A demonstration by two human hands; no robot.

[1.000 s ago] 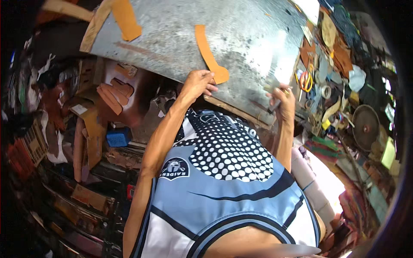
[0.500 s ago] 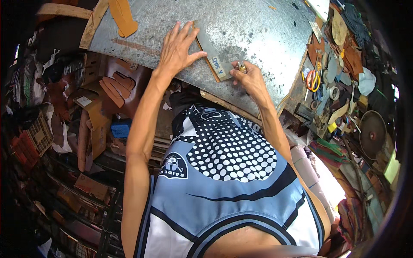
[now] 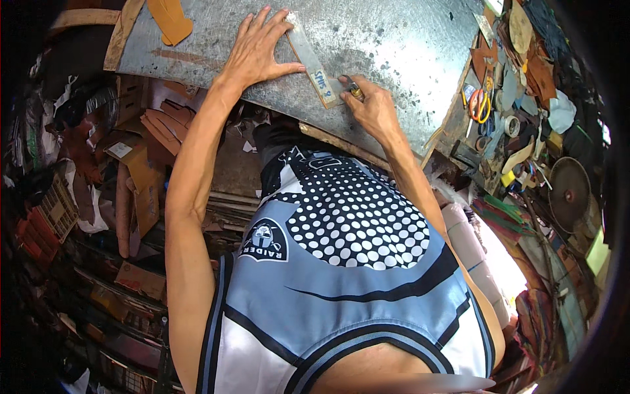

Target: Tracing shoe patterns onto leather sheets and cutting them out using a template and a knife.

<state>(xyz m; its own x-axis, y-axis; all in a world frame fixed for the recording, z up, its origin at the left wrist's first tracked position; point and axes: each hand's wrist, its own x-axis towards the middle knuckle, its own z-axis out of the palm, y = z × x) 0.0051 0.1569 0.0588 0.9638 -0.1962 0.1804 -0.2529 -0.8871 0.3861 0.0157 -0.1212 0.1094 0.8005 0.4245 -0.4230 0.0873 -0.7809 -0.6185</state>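
Observation:
My left hand (image 3: 252,56) is spread open on the metal tabletop (image 3: 387,39), its fingertip and thumb against the left edge of a narrow flat strip (image 3: 303,49). The strip is pale grey with brownish edges and carries a handwritten label near its lower end. In my right hand (image 3: 373,108), fingers closed, is a small brass-and-dark tool (image 3: 355,90), held just right of the strip's lower end. The fingers partly cover the tool, so its exact kind does not show. A little grey material lies beside the strip there.
A tan leather piece (image 3: 169,20) lies at the table's far left. Along the right are orange-handled scissors (image 3: 480,105), tape rolls (image 3: 512,126), leather scraps and a round fan (image 3: 569,195). Cut brown pieces (image 3: 164,128) and a cardboard box (image 3: 141,177) sit below the table's left side.
My right hand has turned and drawn slightly away from the strip's lower end, with the tool still in it. Less brown now shows along the strip's left edge. The whole view has shifted slightly.

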